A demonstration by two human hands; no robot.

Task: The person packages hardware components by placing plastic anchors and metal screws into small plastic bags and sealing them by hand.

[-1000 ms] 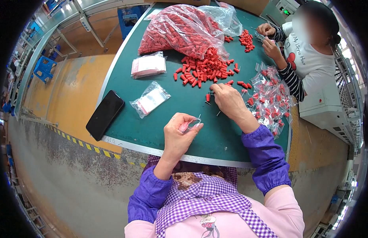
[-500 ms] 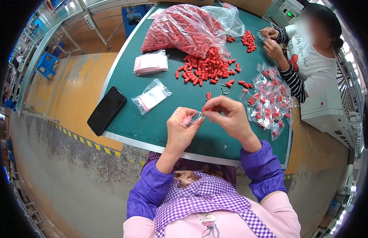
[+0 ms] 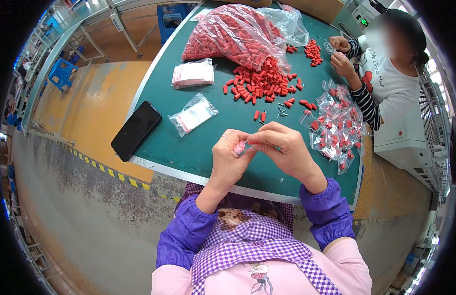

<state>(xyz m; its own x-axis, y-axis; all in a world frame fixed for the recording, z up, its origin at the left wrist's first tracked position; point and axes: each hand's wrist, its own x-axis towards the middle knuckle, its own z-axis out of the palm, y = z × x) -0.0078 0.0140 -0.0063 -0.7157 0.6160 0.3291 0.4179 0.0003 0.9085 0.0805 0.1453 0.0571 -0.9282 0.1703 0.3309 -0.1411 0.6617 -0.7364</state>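
My left hand (image 3: 229,156) pinches a small clear plastic bag (image 3: 239,147) with a pinkish-red patch, held above the table's near side. Close against it, my right hand (image 3: 286,151) has thumb and fingers pressed together on a small red plastic piece (image 3: 255,142) at the bag's mouth. My fingers partly cover both. Just beyond my hands lie two loose red caps (image 3: 260,116) and a few small metal screws (image 3: 282,112). Farther off, a heap of red caps (image 3: 260,83) spills from a large clear sack (image 3: 228,37).
On the green table (image 3: 188,160) are a black phone (image 3: 136,131), a packet of flat bags (image 3: 193,118), a stack of flat bags (image 3: 193,73) and a pile of filled bags (image 3: 336,125). A co-worker (image 3: 393,64) handles small metal parts at the far right.
My right hand has come closer to the left, bringing the red piece to the bag's mouth. The view has shifted slightly. Two red caps show beyond my hands, where one showed before.
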